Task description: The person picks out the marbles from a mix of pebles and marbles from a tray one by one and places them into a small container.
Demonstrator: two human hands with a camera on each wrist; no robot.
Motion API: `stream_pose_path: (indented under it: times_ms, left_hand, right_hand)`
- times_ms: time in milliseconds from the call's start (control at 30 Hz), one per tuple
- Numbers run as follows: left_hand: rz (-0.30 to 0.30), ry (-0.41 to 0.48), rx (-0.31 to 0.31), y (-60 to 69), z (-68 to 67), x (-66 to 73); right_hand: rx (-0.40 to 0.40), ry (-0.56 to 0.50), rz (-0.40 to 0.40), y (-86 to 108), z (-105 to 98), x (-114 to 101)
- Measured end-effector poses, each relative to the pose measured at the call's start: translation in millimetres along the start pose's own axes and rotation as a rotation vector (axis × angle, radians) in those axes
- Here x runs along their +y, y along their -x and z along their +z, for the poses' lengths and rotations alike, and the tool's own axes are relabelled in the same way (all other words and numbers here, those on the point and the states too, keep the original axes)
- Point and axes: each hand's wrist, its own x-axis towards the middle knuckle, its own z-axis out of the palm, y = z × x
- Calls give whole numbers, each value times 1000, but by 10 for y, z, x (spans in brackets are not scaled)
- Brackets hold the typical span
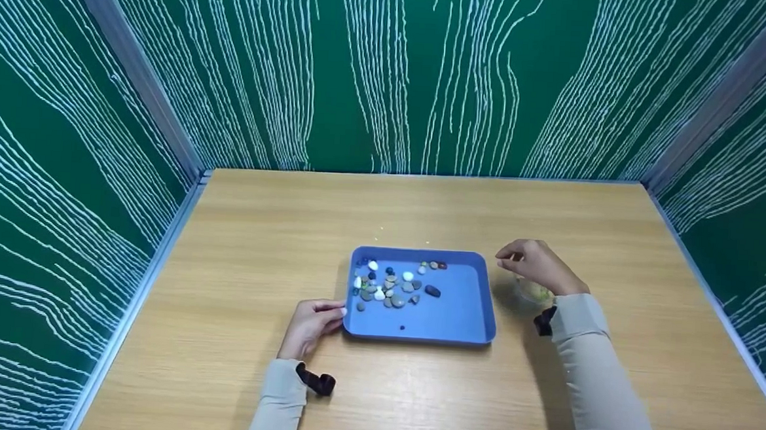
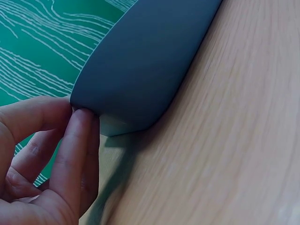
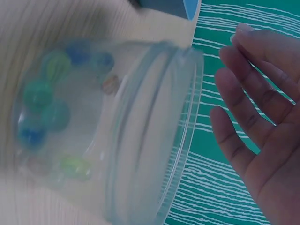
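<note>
Laterally, the blue tray (image 1: 463, 311) extended from my left hand (image 1: 314, 323), which pinched its left side at the rim between thumb and fingers. My right hand (image 1: 543, 266) hung in the air beyond the tray's opposite side, its fingers bent; whether thumb and forefinger pinched anything small, I could not tell. Beneath it stood a clear jar (image 3: 136, 140), its mouth turned up toward my fingers, with green and blue balls (image 3: 37, 93) at its bottom. The governing relation, in my judgement, ran sideways: the tray's long axis lay left to right between my hands, and the jar stood near its right end, closer to my right hand. Within the tray, stones (image 1: 397, 301) clustered toward the left, leaving most of the right half bare. The wooden table (image 1: 413, 393) supported both containers.
</note>
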Motion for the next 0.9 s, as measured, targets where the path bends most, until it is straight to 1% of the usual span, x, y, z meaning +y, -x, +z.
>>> stream_pose_path:
  times_ms: [167, 300, 533, 700, 900]
  left_hand:
    - [13, 20, -1, -8, -5, -10]
    - [18, 28, -3, -3, -6, -9]
    - [13, 37, 3, -1, -3, -4]
    - [0, 31, 2, -9, -2, -6]
    - [-2, 31, 4, 6, 2, 12]
  right_hand:
    - [14, 27, -45, -58, 51, -78]
    - [2, 22, -26, -103, 91, -160]
    - [-3, 25, -47, -199, 160, -322]
    - [-25, 24, -38, -284, 223, -433]
    - [-40, 16, -30, -355, 300, -554]
